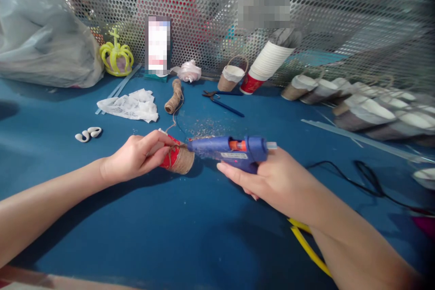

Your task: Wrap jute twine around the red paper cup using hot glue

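My right hand [268, 174] grips a blue hot glue gun [224, 148] with a clear glue stick poking out of its back. The gun's nozzle points left, at a red paper cup [173, 154] lying on its side. Jute twine [185, 161] is wound round part of the cup; red still shows on the rest. My left hand [146, 154] pinches the twine against the cup. From there a loose strand runs back to a twine roll [174, 96]. Whether the nozzle touches the cup or the twine, I cannot tell.
Behind lie pliers [224, 102], crumpled white paper [134, 105] and a stack of paper cups [267, 65]. Several twine-wrapped cups [370, 115] stand at the right, by a black cable [367, 181]. A plastic bag [44, 36] and yellow crown [117, 56] sit back left, before a perforated metal screen [204, 9].
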Tool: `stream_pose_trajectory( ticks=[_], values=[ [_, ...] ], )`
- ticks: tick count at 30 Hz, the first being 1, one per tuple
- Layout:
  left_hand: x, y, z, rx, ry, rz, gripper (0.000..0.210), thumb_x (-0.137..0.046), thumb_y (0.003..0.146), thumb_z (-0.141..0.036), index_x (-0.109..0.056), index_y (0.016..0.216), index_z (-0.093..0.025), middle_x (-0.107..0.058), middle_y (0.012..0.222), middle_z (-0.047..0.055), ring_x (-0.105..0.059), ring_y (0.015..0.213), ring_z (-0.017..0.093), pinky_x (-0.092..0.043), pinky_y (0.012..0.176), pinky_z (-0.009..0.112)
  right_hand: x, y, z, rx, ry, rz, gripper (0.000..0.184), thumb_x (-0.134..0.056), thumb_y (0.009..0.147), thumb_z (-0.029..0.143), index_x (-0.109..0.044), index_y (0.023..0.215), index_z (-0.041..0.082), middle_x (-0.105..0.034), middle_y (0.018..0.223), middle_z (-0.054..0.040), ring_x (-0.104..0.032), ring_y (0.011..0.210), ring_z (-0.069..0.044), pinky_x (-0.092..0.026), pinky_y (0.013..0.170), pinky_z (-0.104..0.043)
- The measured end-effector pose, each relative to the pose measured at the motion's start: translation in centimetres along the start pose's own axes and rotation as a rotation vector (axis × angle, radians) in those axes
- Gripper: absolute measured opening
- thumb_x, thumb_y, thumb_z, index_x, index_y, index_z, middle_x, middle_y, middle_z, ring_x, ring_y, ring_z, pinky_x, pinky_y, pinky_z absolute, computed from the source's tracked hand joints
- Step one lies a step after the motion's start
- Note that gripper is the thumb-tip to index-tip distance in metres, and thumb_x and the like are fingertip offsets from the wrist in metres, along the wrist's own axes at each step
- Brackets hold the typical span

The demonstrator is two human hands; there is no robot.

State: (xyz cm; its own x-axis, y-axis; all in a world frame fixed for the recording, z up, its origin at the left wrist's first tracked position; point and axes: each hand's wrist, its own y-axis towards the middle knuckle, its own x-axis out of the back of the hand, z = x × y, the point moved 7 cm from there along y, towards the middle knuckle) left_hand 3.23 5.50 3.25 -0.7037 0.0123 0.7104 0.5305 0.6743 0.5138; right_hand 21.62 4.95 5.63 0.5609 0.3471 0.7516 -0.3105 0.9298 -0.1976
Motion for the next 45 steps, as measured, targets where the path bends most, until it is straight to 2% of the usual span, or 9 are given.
stream_pose_trajectory(
  ticks=[6, 11, 16, 22, 28, 35, 38, 41, 45],
  values=[
    [0.0, -0.1, 0.3, 0.023, 0.005, -0.014, 0.014, -0.043, 0.087, -0.016, -0.052, 0.097, -0.015, -0.058, 0.054, -0.006, -0.047, 0.039, 0.004, -0.037, 0.042, 0.013, 0.0, -0.1, 0.0, -0.027, 0.018, -0.009, 0.028, -0.057, 0.076, 0.034, -0.048, 0.052, 0.023, -0.046, 0.035, 0.0074, -0.042, 0.032, -0.01, -0.036, 0.038, -0.025],
    [-0.1, -0.2, 0.2, 0.015, 0.022, 0.0, 0.015, -0.043, 0.086, -0.015, -0.052, 0.099, -0.014, -0.056, 0.051, -0.007, -0.049, 0.039, 0.004, -0.038, 0.043, 0.012, -0.1, 0.2, -0.1, 0.021, -0.016, 0.009, 0.031, -0.055, 0.077, 0.036, -0.047, 0.051, 0.023, -0.049, 0.036, 0.0054, -0.046, 0.034, -0.012, -0.038, 0.04, -0.026],
    [-0.1, -0.2, 0.3, 0.026, 0.01, 0.004, 0.016, -0.043, 0.086, -0.015, -0.053, 0.099, -0.014, -0.059, 0.055, -0.005, -0.049, 0.041, 0.005, -0.04, 0.044, 0.013, -0.1, 0.0, 0.2, 0.006, -0.012, -0.018, 0.031, -0.054, 0.078, 0.037, -0.047, 0.051, 0.023, -0.049, 0.036, 0.0051, -0.044, 0.033, -0.012, -0.036, 0.037, -0.026],
    [-0.1, 0.0, 0.2, 0.037, 0.007, -0.006, 0.015, -0.043, 0.086, -0.015, -0.053, 0.097, -0.013, -0.053, 0.049, -0.007, -0.045, 0.039, 0.005, -0.039, 0.043, 0.012, -0.1, -0.1, 0.4, -0.008, -0.006, -0.006, 0.03, -0.056, 0.076, 0.037, -0.045, 0.05, 0.024, -0.046, 0.035, 0.0054, -0.042, 0.033, -0.012, -0.035, 0.038, -0.026],
    [-0.1, 0.0, 0.3, 0.057, -0.022, -0.005, 0.016, -0.043, 0.086, -0.015, -0.053, 0.097, -0.013, -0.058, 0.053, -0.005, -0.05, 0.042, 0.005, -0.042, 0.047, 0.013, -0.1, -0.2, 0.8, 0.096, -0.056, -0.007, 0.024, -0.051, 0.078, 0.036, -0.051, 0.057, 0.024, -0.05, 0.046, 0.0028, -0.042, 0.04, -0.013, -0.039, 0.044, -0.026],
    [-0.3, -0.1, 0.8, 0.145, -0.038, 0.011, 0.019, -0.041, 0.088, -0.02, -0.055, 0.098, -0.012, -0.068, 0.066, 0.001, -0.06, 0.051, 0.008, -0.046, 0.05, 0.015, -0.2, -0.6, 1.4, 0.17, -0.162, -0.037, 0.019, -0.049, 0.078, 0.035, -0.059, 0.067, 0.025, -0.061, 0.057, -0.0016, -0.052, 0.051, -0.017, -0.043, 0.053, -0.029],
    [-0.2, -0.1, 1.1, 0.181, 0.001, 0.006, 0.02, -0.041, 0.087, -0.022, -0.056, 0.096, -0.012, -0.067, 0.064, 0.001, -0.059, 0.049, 0.008, -0.044, 0.047, 0.015, -0.3, -0.9, 1.4, 0.181, -0.108, -0.037, 0.017, -0.053, 0.078, 0.034, -0.054, 0.064, 0.025, -0.061, 0.058, -0.0009, -0.053, 0.051, -0.016, -0.044, 0.054, -0.028],
    [-0.3, -0.1, 1.3, 0.211, 0.03, 0.004, 0.021, -0.041, 0.087, -0.024, -0.057, 0.096, -0.013, -0.066, 0.063, 0.0, -0.057, 0.048, 0.008, -0.041, 0.045, 0.015, -0.5, -1.1, 1.5, 0.198, -0.098, -0.047, 0.024, -0.056, 0.077, 0.032, -0.045, 0.058, 0.024, -0.059, 0.056, 0.0012, -0.052, 0.049, -0.014, -0.043, 0.051, -0.026],
    [-0.3, -0.1, 1.3, 0.224, 0.022, 0.009, 0.023, -0.04, 0.088, -0.026, -0.056, 0.096, -0.013, -0.065, 0.062, 0.0, -0.057, 0.049, 0.009, -0.041, 0.046, 0.015, -0.6, -1.2, 1.7, 0.233, -0.099, -0.063, 0.022, -0.056, 0.077, 0.028, -0.044, 0.059, 0.023, -0.055, 0.054, 0.004, -0.049, 0.046, -0.012, -0.041, 0.048, -0.024]
  ],
)
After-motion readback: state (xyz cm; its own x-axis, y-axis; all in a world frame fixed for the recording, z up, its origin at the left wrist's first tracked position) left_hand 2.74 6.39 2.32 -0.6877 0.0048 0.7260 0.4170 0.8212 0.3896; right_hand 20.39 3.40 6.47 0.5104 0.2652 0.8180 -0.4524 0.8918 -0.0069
